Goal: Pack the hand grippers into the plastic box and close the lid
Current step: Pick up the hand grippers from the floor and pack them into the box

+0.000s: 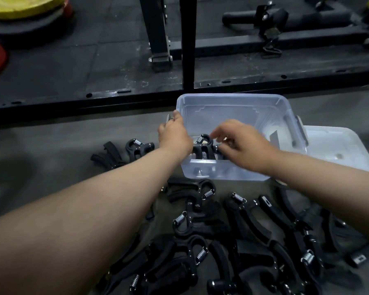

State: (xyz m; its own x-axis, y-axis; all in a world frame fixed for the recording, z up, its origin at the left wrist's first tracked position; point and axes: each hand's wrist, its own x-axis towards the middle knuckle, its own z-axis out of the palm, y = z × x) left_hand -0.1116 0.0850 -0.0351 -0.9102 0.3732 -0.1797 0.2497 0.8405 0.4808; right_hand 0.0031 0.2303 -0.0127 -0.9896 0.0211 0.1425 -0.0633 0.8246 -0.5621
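Nearest you, the heap of hand grippers [243,220] lies tangled on the floor [51,156], handles crossed over one another and springs showing. Two more [139,146] sit apart, left of the plastic box [222,172]. Most of the packing is yet to be done, I judge.

Your left hand [175,135] is on the left rim of the box, its grip curled over the edge by the latch to steady it. Your right hand [245,143] reaches down inside, fingertips pinching the one hand gripper [203,145] that stands against the near wall, spring end up.

The lid [337,145] lies flat to the right, just behind the box. Whether its edge is tucked under the box, you cannot tell from here. Beyond are the black rack frame [188,39] and the yellow weight plate [24,7].

Watch three things:
- **Height:** a gripper left standing takes up height. A few like that and the lid may not seat, or the latches will not catch.
- **Snagging:** the heap is knotted, so pulling one out may drag a neighbour along by its spring and drop it short of the box.
- **The lid:** if the box does rest on the lid, tugging the lid free could tip the box.
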